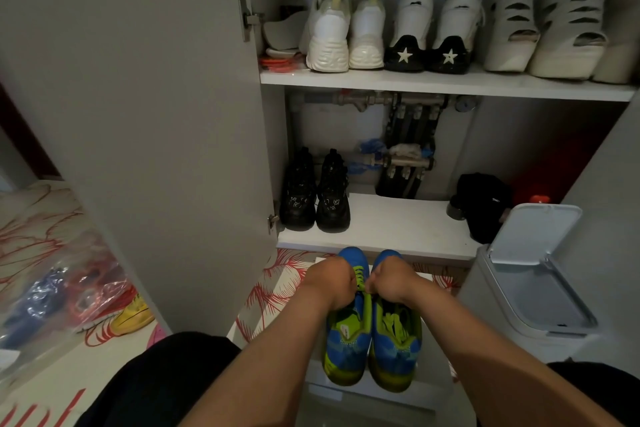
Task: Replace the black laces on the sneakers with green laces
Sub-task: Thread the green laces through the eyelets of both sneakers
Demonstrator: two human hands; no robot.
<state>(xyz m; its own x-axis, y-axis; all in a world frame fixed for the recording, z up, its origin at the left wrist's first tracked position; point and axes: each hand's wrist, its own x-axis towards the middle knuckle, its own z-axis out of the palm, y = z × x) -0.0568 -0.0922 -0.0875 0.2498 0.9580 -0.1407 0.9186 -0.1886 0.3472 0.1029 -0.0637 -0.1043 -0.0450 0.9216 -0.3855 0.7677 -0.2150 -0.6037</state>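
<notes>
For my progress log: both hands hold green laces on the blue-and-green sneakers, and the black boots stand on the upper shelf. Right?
No: the head view shows the black boots on the lower white shelf. The rest stands: the left hand and right hand hold green laces on the blue-and-green sneakers.

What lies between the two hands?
In the head view, a green lace stretches between the left hand and the right hand; both seem to pinch it.
</notes>
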